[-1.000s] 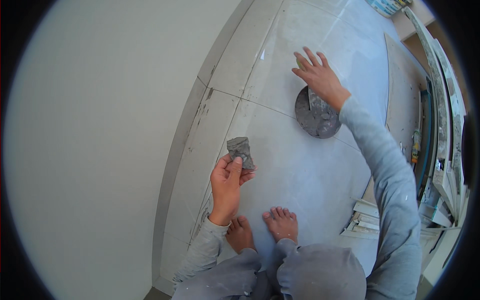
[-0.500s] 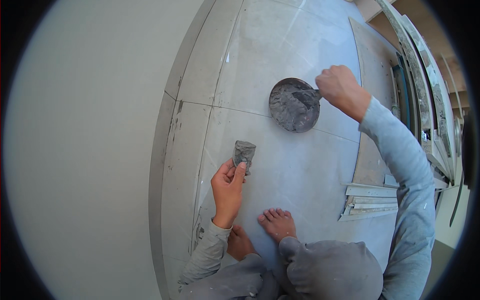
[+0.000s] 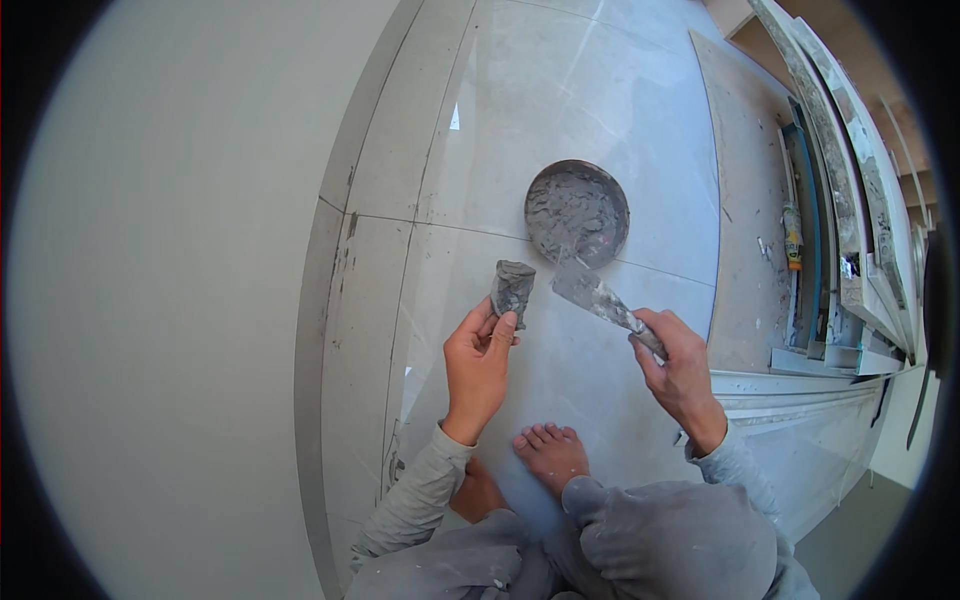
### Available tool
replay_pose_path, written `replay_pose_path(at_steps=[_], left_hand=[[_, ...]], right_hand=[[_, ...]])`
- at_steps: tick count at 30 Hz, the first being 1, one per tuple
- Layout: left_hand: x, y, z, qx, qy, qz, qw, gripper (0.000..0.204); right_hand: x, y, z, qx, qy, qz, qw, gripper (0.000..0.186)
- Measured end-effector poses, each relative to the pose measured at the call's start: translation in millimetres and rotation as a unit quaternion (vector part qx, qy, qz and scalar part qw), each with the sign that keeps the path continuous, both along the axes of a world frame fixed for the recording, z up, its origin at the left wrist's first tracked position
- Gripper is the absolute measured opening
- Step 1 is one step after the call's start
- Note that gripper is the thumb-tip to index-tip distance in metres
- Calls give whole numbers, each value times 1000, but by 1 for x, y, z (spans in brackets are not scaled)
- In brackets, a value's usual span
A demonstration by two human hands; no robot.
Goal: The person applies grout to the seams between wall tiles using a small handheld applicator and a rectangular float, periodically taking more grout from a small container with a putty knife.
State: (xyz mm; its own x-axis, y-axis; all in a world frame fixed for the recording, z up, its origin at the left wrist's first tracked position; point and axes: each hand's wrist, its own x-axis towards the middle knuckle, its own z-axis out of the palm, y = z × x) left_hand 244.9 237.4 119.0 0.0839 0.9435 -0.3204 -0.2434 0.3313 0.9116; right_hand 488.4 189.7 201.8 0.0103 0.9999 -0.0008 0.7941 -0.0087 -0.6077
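In front of my feet a round pan (image 3: pixel 577 205) of grey, lumpy mortar sits on the tiled floor. My right hand (image 3: pixel 675 365) grips the handle of a flat metal scraper (image 3: pixel 590 292), its blade smeared grey and angled up-left just below the pan. To its left, my left hand (image 3: pixel 480 365) holds up a small grey piece (image 3: pixel 513 285) coated in mortar between thumb and fingers; what it is underneath I cannot make out. The piece and the blade are close together, with a narrow gap between them.
A pale wall (image 3: pixel 160 300) fills the left, with grey skirting (image 3: pixel 320 330) along its foot. At the right, a board (image 3: pixel 740 200) lies beside leaning panels (image 3: pixel 840 170), a tube (image 3: pixel 792 235) and stacked white strips (image 3: pixel 770 392). My bare foot (image 3: pixel 555 460) is below my hands.
My right hand, earlier open above the pan, took hold of the scraper and has brought it out toward me. My left hand has shifted slightly up and right with the grey piece.
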Motion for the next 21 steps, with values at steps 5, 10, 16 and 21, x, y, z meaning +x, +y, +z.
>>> replay_pose_path(at_steps=[5,10,16,21], left_hand=[[29,16,1,21,8,1,1000,42],[52,35,0,100,183,-19,978,37],[65,56,-2,146,212,-44,965,31],[68,60,-6,174,214,-51,960,28]], right_hand=[[-5,-5,10,-56,26,-41,997,27],[-4,3,13,-81,21,-42,996,24],[26,23,2,-96,88,-77,988,25],[57,38,-4,-132,118,-104,979,30]])
